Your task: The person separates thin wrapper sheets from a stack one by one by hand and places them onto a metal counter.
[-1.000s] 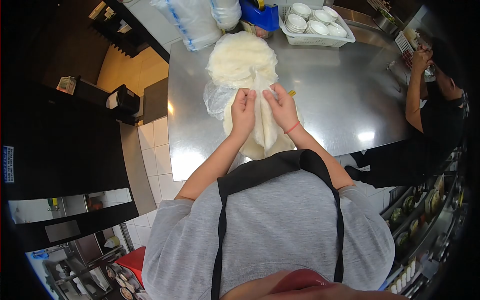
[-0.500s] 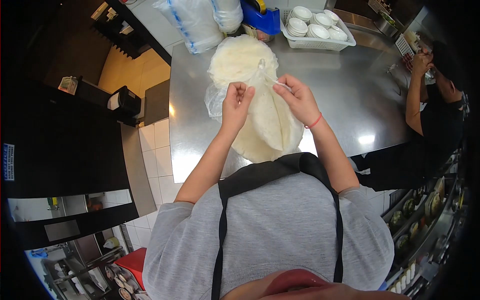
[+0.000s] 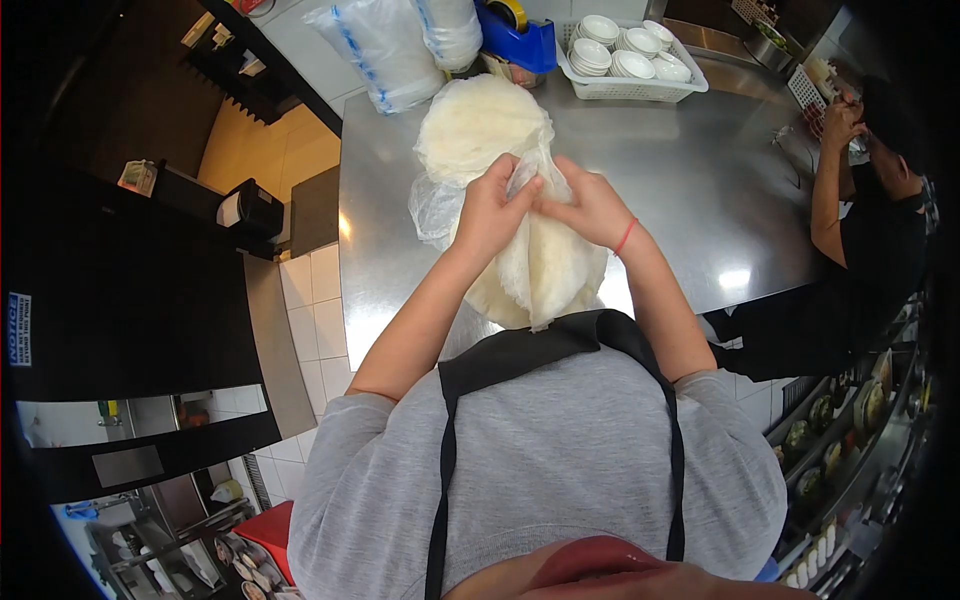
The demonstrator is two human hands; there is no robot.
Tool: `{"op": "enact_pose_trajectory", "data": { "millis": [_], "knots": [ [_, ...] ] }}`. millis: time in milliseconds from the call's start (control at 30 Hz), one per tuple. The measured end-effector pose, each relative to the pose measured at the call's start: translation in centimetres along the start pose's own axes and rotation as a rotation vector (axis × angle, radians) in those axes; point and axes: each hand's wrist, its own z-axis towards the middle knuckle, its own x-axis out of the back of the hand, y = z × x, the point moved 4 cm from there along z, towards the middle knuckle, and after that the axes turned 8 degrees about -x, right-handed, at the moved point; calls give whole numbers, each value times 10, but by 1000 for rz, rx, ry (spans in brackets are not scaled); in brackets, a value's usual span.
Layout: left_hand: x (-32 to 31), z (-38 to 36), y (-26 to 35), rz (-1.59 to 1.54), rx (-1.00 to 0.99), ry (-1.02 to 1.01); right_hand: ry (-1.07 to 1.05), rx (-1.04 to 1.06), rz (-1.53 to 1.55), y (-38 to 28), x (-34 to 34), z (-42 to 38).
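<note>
My left hand (image 3: 495, 208) and my right hand (image 3: 590, 206) are close together over the table, fingers pinched on the upper edge of a thin, pale flatbread (image 3: 545, 268). It hangs folded from them toward my apron, with a lengthwise crease. Translucent plastic film (image 3: 540, 160) bunches up between and above my fingers. Beneath the held piece lies another round pale flatbread (image 3: 487, 298), mostly covered. A pile of similar round flatbreads (image 3: 475, 125) rests just beyond my hands, and crumpled clear plastic (image 3: 432, 207) sticks out to its near left.
The steel table (image 3: 690, 190) extends to the right. Along its back stand plastic-wrapped packs (image 3: 375, 50), a blue tape dispenser (image 3: 518, 40) and a white basket (image 3: 640, 90) of small white bowls. A person (image 3: 880, 200) in black is at the right end.
My hands have come closer together and slightly nearer to me. The flatbread between them has shifted, its folded lower end now hanging nearer my apron, and the film bunches more around my fingers.
</note>
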Motion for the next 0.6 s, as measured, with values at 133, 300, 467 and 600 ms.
{"op": "enact_pose_trajectory", "data": {
  "millis": [133, 300, 467, 600],
  "knots": [
    [20, 4, 24, 391, -183, 121, -6, -97, 453, 16, -3, 6],
    [30, -26, 90, 441, -767, 420, 237, -69, 975, -6, 14, 11],
    [3, -49, 28, -276, -188, 113, 210, -73, 1307, -13, 8, -3],
    [-9, -46, 0, -691, 213, 118, 109, -61, 1331, 10, -13, -22]
  ]
}}
